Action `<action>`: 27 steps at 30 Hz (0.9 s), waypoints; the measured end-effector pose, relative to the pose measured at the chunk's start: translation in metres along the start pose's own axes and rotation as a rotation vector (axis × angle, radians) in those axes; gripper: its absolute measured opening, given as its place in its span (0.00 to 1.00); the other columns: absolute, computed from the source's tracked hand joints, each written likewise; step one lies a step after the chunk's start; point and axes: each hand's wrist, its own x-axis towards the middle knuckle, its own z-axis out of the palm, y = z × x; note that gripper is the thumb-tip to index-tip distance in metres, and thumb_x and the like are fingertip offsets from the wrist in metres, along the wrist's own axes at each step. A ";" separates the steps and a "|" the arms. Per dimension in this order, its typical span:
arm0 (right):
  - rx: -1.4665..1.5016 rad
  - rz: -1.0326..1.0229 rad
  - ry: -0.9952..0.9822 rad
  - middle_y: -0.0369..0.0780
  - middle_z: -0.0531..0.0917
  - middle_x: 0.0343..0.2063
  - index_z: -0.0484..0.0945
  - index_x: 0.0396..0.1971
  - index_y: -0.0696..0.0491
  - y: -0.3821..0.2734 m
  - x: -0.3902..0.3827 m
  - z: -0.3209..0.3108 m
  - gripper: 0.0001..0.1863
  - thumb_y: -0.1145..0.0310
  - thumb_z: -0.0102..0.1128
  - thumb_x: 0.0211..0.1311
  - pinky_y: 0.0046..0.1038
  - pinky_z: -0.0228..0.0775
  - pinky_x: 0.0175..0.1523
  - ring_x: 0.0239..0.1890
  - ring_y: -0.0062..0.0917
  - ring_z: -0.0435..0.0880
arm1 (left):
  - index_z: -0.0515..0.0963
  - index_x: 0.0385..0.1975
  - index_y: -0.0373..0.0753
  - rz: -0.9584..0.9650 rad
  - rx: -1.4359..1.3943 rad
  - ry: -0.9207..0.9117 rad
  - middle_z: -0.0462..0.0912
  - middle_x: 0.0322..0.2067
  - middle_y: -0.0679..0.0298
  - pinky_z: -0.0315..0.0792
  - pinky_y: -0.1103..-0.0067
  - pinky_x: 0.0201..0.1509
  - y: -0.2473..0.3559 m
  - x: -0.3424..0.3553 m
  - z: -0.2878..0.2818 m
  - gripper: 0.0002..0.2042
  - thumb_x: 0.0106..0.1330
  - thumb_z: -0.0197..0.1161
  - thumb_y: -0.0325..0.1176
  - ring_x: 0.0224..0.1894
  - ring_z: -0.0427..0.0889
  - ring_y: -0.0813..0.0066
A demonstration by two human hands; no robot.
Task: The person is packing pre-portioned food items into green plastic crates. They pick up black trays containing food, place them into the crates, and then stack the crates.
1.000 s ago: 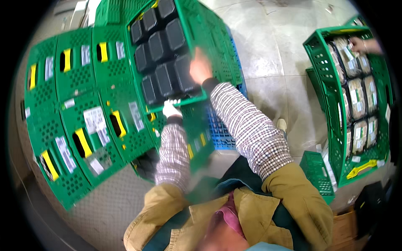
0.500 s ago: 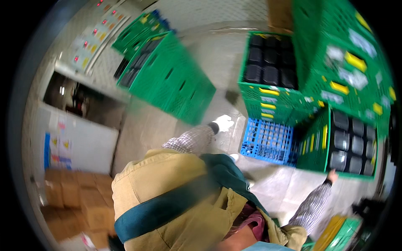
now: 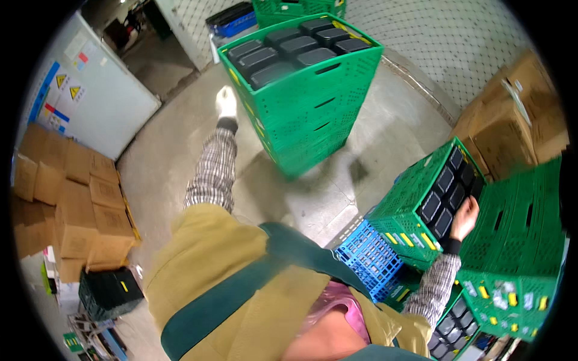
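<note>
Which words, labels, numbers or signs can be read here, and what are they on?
No words or numbers are legible.
White door panel: two yellow warning triangles; nearby print too small.
Stacked green crates at right: pale labels, too small and blurred.
Cardboard boxes at left: any print too faint.

Warehouse: stacked crates (image 3: 310,111), cardboard boxes (image 3: 78,219)
</note>
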 end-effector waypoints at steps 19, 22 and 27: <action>-0.233 -0.668 -0.723 0.55 0.78 0.25 0.75 0.29 0.62 -0.322 0.403 0.717 0.31 0.44 0.41 0.59 0.41 0.68 0.41 0.33 0.50 0.77 | 0.74 0.33 0.34 -0.310 0.449 -0.026 0.76 0.35 0.46 0.67 0.64 0.43 0.040 0.119 0.030 0.20 0.55 0.51 0.48 0.41 0.74 0.50; -0.091 -0.782 -0.718 0.50 0.77 0.16 0.75 0.22 0.59 -0.315 0.330 0.770 0.31 0.43 0.39 0.59 0.39 0.70 0.29 0.23 0.41 0.79 | 0.75 0.30 0.33 -0.444 0.377 -0.009 0.78 0.31 0.48 0.67 0.64 0.42 0.009 0.113 0.018 0.19 0.57 0.50 0.47 0.38 0.75 0.49; 0.040 -0.446 -1.116 0.51 0.76 0.18 0.73 0.22 0.63 -0.350 0.327 0.735 0.33 0.44 0.38 0.60 0.39 0.66 0.31 0.22 0.41 0.75 | 0.75 0.28 0.33 -0.255 0.362 0.042 0.78 0.25 0.49 0.68 0.64 0.35 0.040 0.088 0.003 0.20 0.59 0.50 0.48 0.30 0.76 0.52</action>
